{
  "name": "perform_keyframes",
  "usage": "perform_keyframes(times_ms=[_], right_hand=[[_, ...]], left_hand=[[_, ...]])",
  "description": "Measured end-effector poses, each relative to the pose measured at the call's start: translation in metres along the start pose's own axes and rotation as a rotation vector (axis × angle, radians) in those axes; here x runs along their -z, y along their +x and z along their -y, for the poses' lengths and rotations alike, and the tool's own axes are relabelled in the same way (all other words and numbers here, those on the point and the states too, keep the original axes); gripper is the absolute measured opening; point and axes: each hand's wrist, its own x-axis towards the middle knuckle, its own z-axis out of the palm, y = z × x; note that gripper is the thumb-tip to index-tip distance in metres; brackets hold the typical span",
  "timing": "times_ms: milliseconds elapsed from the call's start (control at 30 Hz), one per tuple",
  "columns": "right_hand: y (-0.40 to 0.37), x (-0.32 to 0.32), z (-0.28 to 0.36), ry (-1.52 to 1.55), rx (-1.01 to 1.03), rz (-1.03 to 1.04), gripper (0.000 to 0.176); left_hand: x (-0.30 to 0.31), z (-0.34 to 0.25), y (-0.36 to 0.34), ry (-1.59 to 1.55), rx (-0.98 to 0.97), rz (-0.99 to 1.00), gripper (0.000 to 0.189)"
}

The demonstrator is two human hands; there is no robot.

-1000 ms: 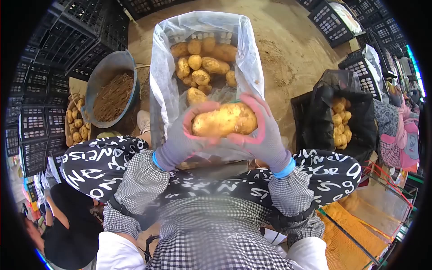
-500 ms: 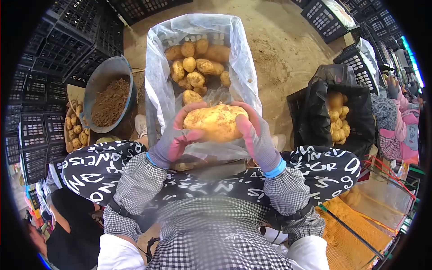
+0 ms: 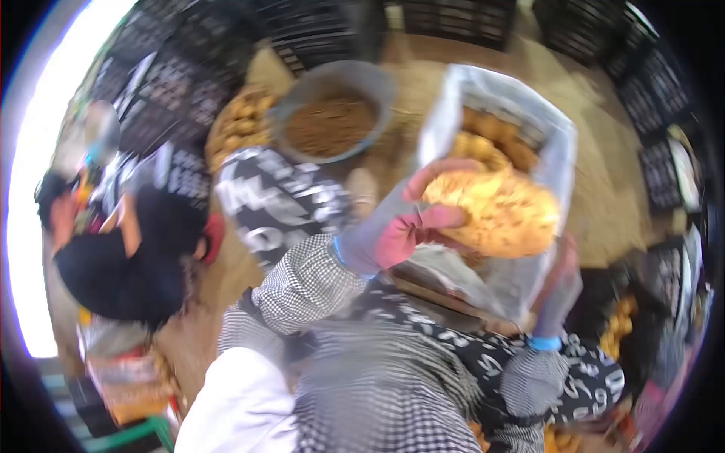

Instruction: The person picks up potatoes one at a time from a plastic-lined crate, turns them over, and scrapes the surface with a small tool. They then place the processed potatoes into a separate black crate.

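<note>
A large, dirt-speckled potato (image 3: 495,213) is held up in my left hand (image 3: 408,219), whose gloved thumb and fingers grip its left end. My right hand (image 3: 559,283), gloved and blurred, is just below and right of the potato's right end; its fingers are smeared by motion, and whether they touch it is unclear. Behind the potato stands a crate lined with a clear plastic bag (image 3: 563,143), with several potatoes (image 3: 483,143) inside.
A tub (image 3: 389,94) of soil stands left of the lined crate, beside a basket of potatoes (image 3: 245,121). Black crates (image 3: 453,19) line the back. A dark bag (image 3: 589,298) with potatoes is at the right. Another person (image 3: 128,257) sits at the left.
The view has swung left, so the lined crate appears further right. The potato, formerly between both hands, is now gripped by my left hand, and my right hand has moved lower beside it.
</note>
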Motion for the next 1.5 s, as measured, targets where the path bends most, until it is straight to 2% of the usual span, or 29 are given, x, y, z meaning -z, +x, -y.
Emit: perform_keyframes(times_ms=[33,133,167,200,267,300,367,433,500,567,633,667,700,733,767,833,867,900,1000,1100,1200,1300,1400,1467,1500], right_hand=[[0.004,0.003,-0.031,0.097,0.048,-0.038,0.039],[0.007,0.001,-0.014,-0.055,0.129,0.024,0.037],[0.009,0.0,-0.012,-0.111,0.197,0.059,0.036],[0.011,-0.002,-0.015,-0.063,0.153,0.058,0.036],[0.014,-0.006,-0.027,0.034,0.058,0.046,0.036],[0.015,-0.006,-0.031,0.024,0.053,0.081,0.036],[0.015,0.0,-0.037,-0.006,0.038,0.143,0.037],[0.014,0.002,-0.048,0.016,-0.032,0.17,0.039],[0.012,0.002,-0.05,0.008,-0.053,0.178,0.038],[0.017,0.002,-0.053,-0.027,-0.059,0.192,0.04],[0.019,0.002,-0.054,-0.066,-0.029,0.212,0.039],[0.022,0.003,-0.057,-0.07,-0.047,0.21,0.039],[0.02,-0.001,-0.05,-0.032,-0.049,0.209,0.035],[0.02,-0.002,-0.048,-0.13,0.004,0.211,0.035],[0.02,0.003,-0.044,-0.239,0.05,0.197,0.036],[0.013,-0.004,-0.007,-0.306,-0.113,0.148,0.032],[0.014,0.001,-0.011,-0.276,-0.054,0.129,0.03],[0.016,0.006,-0.022,-0.241,0.008,0.119,0.028],[0.02,0.02,-0.045,-0.119,-0.03,0.065,0.028],[0.026,0.027,-0.044,-0.077,-0.187,0.192,0.031],[0.027,0.024,-0.03,0.152,-0.186,0.257,0.033],[0.027,0.022,-0.01,0.328,-0.257,0.273,0.034],[0.021,0.017,-0.003,0.398,-0.299,0.29,0.033],[0.022,0.02,0.007,0.421,-0.318,0.299,0.032],[0.022,0.024,0.012,0.424,-0.309,0.278,0.032]], left_hand=[[0.023,-0.018,-0.024,-0.111,-0.126,0.04,0.07],[0.077,-0.123,-0.12,-0.143,-0.417,0.027,0.066],[0.069,-0.145,-0.134,-0.058,-0.566,-0.057,0.058],[0.062,-0.167,-0.148,0.033,-0.706,-0.159,0.052],[0.111,-0.18,-0.187,0.286,-0.742,-0.62,0.051],[0.142,-0.178,-0.203,0.408,-0.737,-0.854,0.05],[0.207,-0.159,-0.22,0.382,-0.544,-1.211,0.054],[0.254,-0.131,-0.22,0.388,-0.286,-1.373,0.044],[0.333,-0.085,-0.216,0.474,-0.276,-1.338,0.046],[0.403,-0.03,-0.197,0.633,-0.457,-1.29,0.049],[0.393,0.001,-0.17,0.731,-0.324,-1.441,0.043],[0.412,0.029,-0.165,1.042,-0.152,-1.477,0.041],[0.42,0.052,-0.154,1.355,0.024,-1.47,0.039],[0.427,0.072,-0.148,1.441,0.151,-1.42,0.039],[0.43,0.084,-0.141,1.464,0.243,-1.36,0.038],[0.432,0.093,-0.137,1.497,0.362,-1.276,0.038],[0.434,0.092,-0.141,1.511,0.396,-1.256,0.037],[0.436,0.087,-0.148,1.522,0.435,-1.244,0.037],[0.438,0.069,-0.169,1.549,0.539,-1.195,0.036],[0.438,0.04,-0.194,1.569,0.674,-1.136,0.036],[0.421,-0.014,-0.213,1.624,0.787,-1.093,0.036],[0.389,-0.095,-0.185,1.749,0.651,-1.062,0.036],[0.329,-0.183,-0.089,1.777,0.237,-0.917,0.036],[0.252,-0.22,-0.003,1.46,0.024,-0.692,0.037],[0.229,-0.241,0.03,1.1,0.073,-0.43,0.04]])
